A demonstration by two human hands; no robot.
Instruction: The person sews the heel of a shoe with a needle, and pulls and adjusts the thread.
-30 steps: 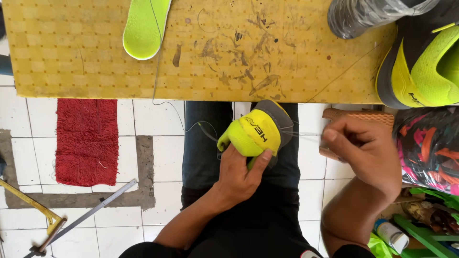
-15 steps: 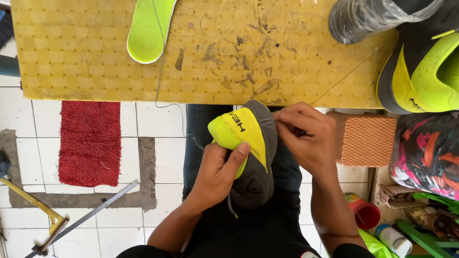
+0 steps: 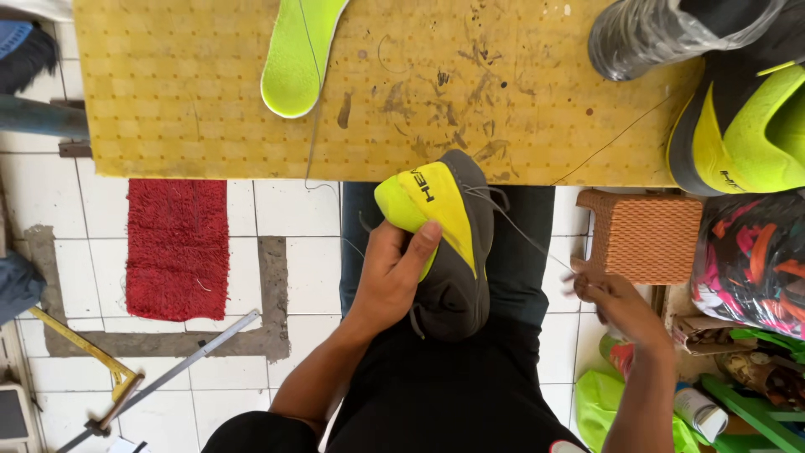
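A grey and neon-yellow shoe (image 3: 449, 243) rests on my lap, toe toward the yellow board. My left hand (image 3: 390, 273) grips its left side, thumb on the yellow panel. My right hand (image 3: 608, 298) is out to the right, fingers pinched on a thin grey thread (image 3: 520, 231) that runs from the shoe's side to the hand. A neon-green insole (image 3: 298, 54) lies on the yellow perforated board (image 3: 168, 92), with another thread trailing off it.
A second matching shoe (image 3: 738, 126) sits at the board's right end beside a shiny grey object (image 3: 654, 33). A red mat (image 3: 176, 247) lies on the white tiles, a metal tool (image 3: 126, 377) at lower left, an orange stool (image 3: 641, 235) and cluttered bags at right.
My right hand has moved from the shoe out to the right and down, drawing the thread taut. The shoe has turned so more of its grey side shows.
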